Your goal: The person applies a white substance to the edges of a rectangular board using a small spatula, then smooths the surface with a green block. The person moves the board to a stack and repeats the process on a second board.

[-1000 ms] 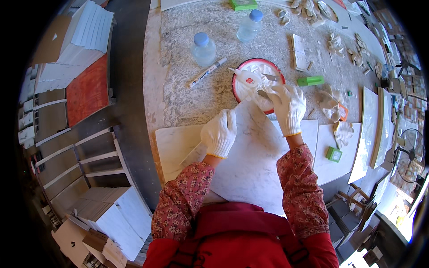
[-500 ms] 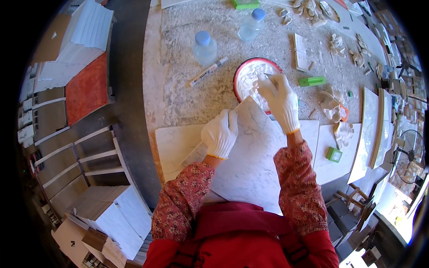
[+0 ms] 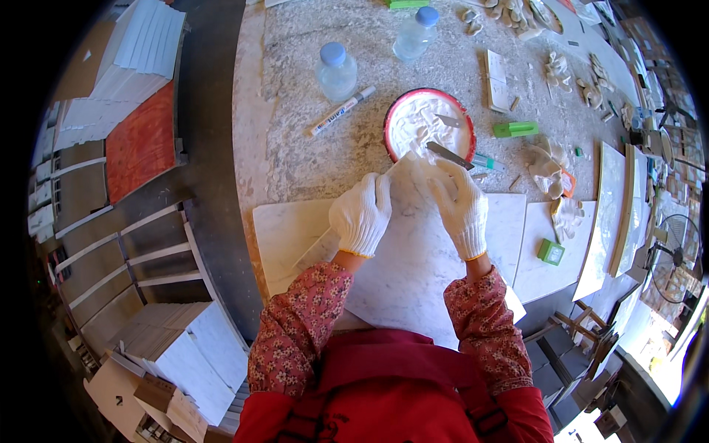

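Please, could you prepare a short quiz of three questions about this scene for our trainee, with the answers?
1. How many blue-capped bottles stand on the workbench?
2. True or false: the left hand and the right hand wear black gloves.
3. Where is the marker? (a) inside the bowl (b) left of it (c) right of it

Key: 1. Two. 2. False: the gloves are white. 3. (b)

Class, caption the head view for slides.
White-gloved left hand and right hand at a grey-veined white slab, near a red-rimmed round bowl.
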`<control>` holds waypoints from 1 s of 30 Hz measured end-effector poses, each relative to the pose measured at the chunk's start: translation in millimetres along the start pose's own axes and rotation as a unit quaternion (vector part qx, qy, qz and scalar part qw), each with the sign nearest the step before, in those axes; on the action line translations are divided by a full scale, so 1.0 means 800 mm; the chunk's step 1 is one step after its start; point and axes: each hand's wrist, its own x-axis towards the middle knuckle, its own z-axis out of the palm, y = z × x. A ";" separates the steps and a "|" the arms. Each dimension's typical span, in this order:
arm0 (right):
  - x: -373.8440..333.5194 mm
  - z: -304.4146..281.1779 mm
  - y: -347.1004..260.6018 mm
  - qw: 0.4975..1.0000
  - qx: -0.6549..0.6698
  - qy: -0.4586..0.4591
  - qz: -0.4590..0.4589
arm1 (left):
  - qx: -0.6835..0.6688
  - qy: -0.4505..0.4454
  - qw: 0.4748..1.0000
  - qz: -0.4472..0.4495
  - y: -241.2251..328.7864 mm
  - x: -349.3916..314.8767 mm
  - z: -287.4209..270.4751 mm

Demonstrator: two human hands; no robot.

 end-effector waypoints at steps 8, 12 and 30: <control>-0.006 0.003 0.000 1.000 -0.021 0.009 -0.002 | -0.005 0.004 1.000 0.007 0.004 0.003 -0.006; -0.006 0.004 0.002 1.000 -0.023 0.011 -0.006 | -0.021 -0.021 0.999 -0.029 0.000 0.000 0.000; 0.062 0.007 -0.006 0.995 0.089 0.012 0.051 | 0.001 0.004 1.000 0.008 0.002 0.002 -0.003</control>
